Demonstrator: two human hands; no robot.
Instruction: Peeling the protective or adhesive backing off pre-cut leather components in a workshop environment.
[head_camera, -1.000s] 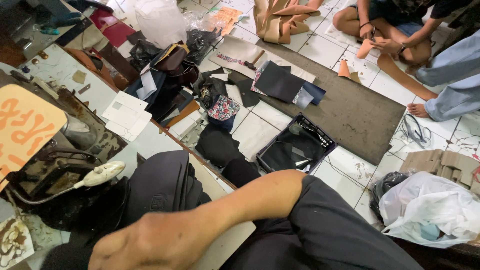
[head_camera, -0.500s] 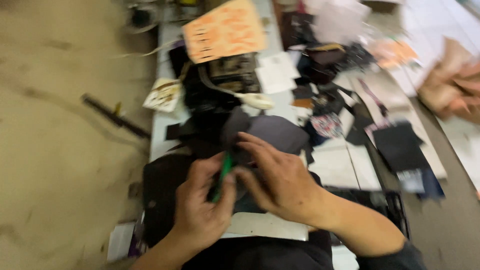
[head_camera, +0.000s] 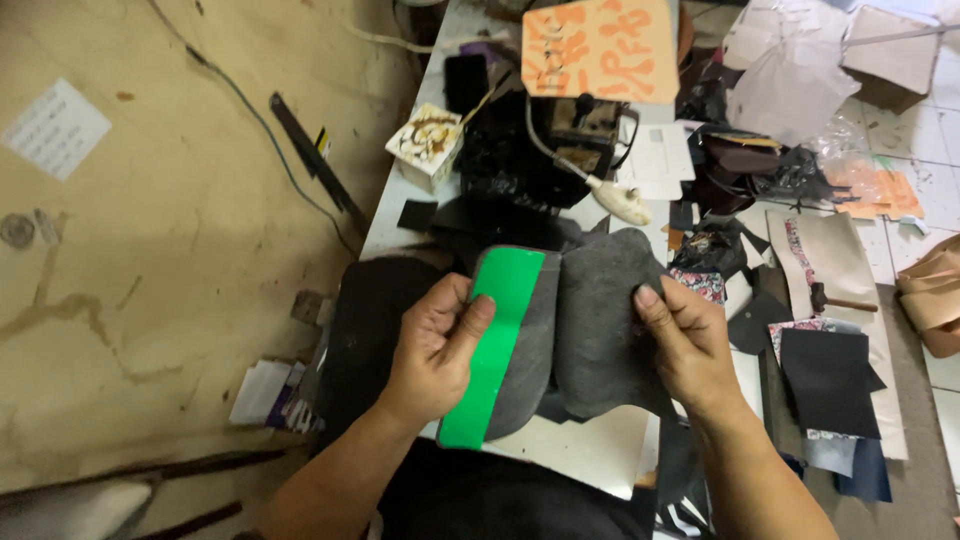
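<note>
grey suede-like piece of material (head_camera: 600, 330) is held up between both hands, above the white surface (head_camera: 580, 455) and near the person's body. a bright green strip (head_camera: 495, 350) lies along its left edge. the left hand (head_camera: 435, 350) pinches the green strip, thumb on top and the other fingers behind. the right hand (head_camera: 685, 345) pinches the right edge of the grey piece, thumb on front. behind it stands a dark machine (head_camera: 570, 135) under an orange card (head_camera: 600, 45), and a small stained box (head_camera: 427, 143). black cut pieces (head_camera: 825, 380) lie at the right.
</note>
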